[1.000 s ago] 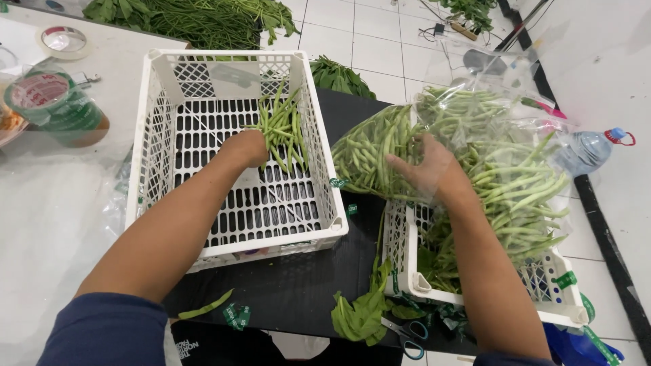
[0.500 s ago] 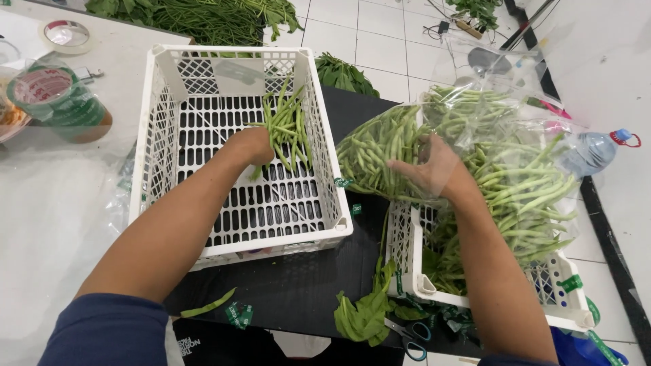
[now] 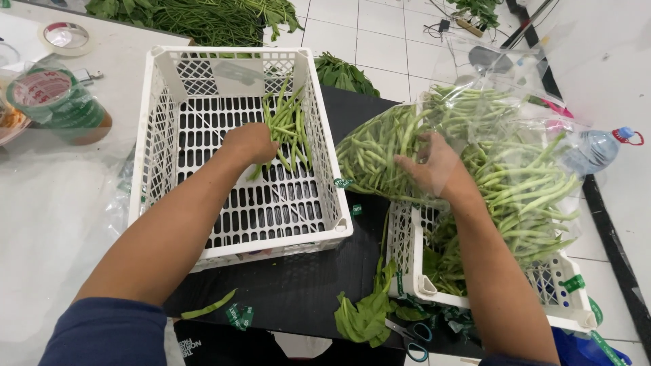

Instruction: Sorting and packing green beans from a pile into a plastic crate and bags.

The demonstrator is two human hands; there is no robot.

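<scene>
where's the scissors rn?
Head view, bottom edge right of centre: the scissors lie on the black table, beside the loose green leaves, just below the near corner of the right white crate.

A small bunch of green beans [image 3: 288, 125] is lying lengthwise inside the white slatted crate [image 3: 196, 81], near its far right corner; a clear plastic bag [image 3: 475, 156] bulging with more green beans is resting, tilted, over the second white crate [image 3: 434, 288].

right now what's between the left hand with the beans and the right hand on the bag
In the head view, the white crate's right wall and a strip of black table separate the left hand from the right hand on the bean bag.
</scene>
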